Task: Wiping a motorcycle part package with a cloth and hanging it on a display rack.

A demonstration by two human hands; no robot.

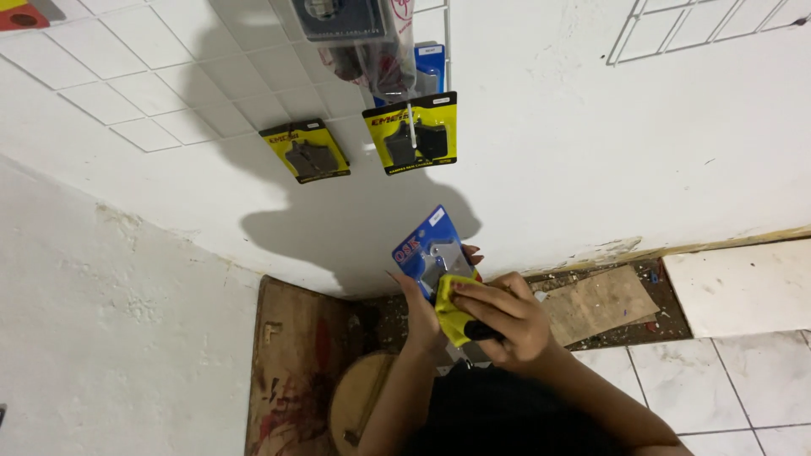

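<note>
Left hand (420, 314) under and behind the blue carded blister pack with grey metal pads (431, 249); fingers closed on its lower end, pack held in air near the wall corner, above the floor. Long axis tilted, lower left to upper right, top aimed at the white wire grid on the wall (118, 101). Right hand (505, 319) touching, just right and below; fingers curled, pinching yellow carded packs (450, 312) against the blue one's base. Left hand nearer. Two yellow-and-black packs (411, 133) hanging well above.
</note>
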